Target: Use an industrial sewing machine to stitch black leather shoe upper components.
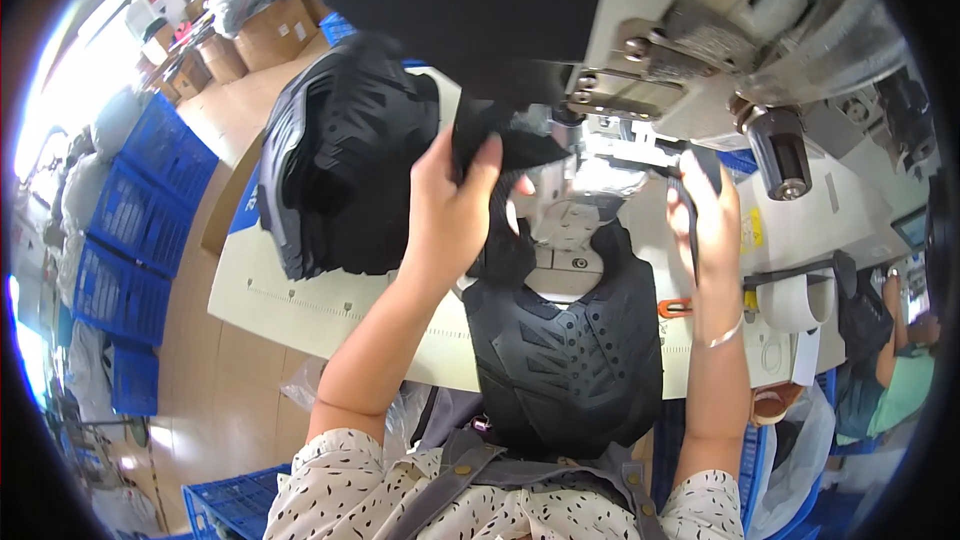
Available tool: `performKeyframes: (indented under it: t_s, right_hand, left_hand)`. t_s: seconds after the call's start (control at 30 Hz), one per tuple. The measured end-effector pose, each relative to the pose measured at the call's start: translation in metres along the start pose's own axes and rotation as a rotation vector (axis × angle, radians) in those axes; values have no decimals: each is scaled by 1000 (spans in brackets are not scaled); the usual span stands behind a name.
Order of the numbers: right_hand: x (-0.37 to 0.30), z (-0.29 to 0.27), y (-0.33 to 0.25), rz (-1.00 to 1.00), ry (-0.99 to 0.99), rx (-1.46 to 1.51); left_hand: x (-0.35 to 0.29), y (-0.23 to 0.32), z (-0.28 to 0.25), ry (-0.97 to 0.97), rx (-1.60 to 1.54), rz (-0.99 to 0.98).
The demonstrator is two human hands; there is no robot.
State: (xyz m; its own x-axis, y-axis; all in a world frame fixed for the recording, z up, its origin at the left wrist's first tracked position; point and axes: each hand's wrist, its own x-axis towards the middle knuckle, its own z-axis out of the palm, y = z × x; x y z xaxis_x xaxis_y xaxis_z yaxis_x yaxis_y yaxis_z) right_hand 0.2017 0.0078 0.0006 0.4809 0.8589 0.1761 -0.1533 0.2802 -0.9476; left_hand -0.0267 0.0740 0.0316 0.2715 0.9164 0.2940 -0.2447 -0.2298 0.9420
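A black molded chest-protector panel [565, 360] with cut-out vents hangs over the table's front edge, in front of the sewing machine [690, 40]. My left hand [455, 202] is closed on a black strap [530, 148], near the machine's needle area. Higher up, a dark blurred shape hides part of that strap. On the right, my right hand [712, 225] pinches a thin black strap too, which runs left toward the needle area and also hangs below the fingers. Whether both hands hold one and the same strap, I cannot tell.
A tall stack of similar black panels [355, 165] stands at the table's left. Orange-handled snips [675, 308] and a white roll [795, 302] lie to the right. Blue crates [125, 250] line the left side. Another person [900, 380] sits at far right.
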Motion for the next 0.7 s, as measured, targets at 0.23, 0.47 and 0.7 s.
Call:
performKeyframes:
  t_s: [0.23,0.47,0.7]
  right_hand:
    - [59,-22,24,-106,-196,56]
    - [-110,-9,-2,-225,-189,-1173]
    - [-159,-39,31,7,64,-1314]
  left_hand:
    - [15,48,-73,433,97,97]
    - [3,8,-246,663,922,137]
    - [-65,-12,-112,500,840,627]
